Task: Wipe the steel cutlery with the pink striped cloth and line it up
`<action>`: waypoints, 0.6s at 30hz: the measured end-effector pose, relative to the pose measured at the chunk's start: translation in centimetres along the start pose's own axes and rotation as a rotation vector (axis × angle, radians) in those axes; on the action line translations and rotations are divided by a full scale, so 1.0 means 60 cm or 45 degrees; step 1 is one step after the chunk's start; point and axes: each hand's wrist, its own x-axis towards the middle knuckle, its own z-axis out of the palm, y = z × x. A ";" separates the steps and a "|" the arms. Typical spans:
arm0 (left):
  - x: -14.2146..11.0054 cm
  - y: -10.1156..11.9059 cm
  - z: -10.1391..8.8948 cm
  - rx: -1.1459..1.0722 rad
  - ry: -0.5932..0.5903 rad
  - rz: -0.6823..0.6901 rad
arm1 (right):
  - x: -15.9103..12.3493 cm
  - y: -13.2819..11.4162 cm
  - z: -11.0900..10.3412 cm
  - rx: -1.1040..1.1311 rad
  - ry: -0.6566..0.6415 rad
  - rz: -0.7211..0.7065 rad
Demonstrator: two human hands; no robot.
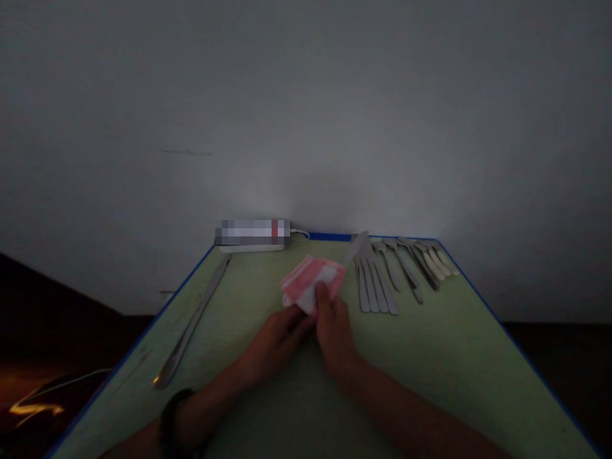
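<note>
A folded pink-and-white cloth (306, 280) is held over the middle of the table. My right hand (337, 331) grips it, with the thumb pressed on top. My left hand (277, 338) is closed at the cloth's lower left edge, its fingers curled partly beneath; whatever they hold is hidden. Past the cloth's upper right side a flat metal blade (356, 247) shows, slanting up and away. Its other end is out of sight, and I cannot tell if it is inside the cloth. Just right of it, several forks (373, 287) lie side by side.
Several spoons (387, 264) and other cutlery with pale handles (436, 262) lie at the right rear of the green, blue-edged table (459, 370). One long metal utensil (196, 322) lies along the left. A blurred-out box (251, 233) with a white cable stands against the wall (306, 115).
</note>
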 end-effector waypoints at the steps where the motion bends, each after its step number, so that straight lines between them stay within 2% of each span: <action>1: 0.000 -0.001 0.000 0.022 0.022 -0.023 | -0.009 0.005 0.004 -0.023 -0.011 -0.002; 6: -0.001 0.002 0.000 -0.025 0.013 -0.062 | -0.022 0.004 0.007 -0.042 -0.035 -0.062; 12: 0.000 0.004 -0.001 -0.104 0.022 -0.088 | -0.026 -0.007 0.010 0.003 -0.036 -0.044; 15: -0.007 0.014 -0.005 -0.087 0.018 -0.054 | -0.002 -0.031 -0.004 0.014 0.002 -0.079; 18: -0.019 0.025 -0.012 -0.035 -0.065 -0.042 | 0.043 -0.068 -0.042 0.059 0.085 -0.247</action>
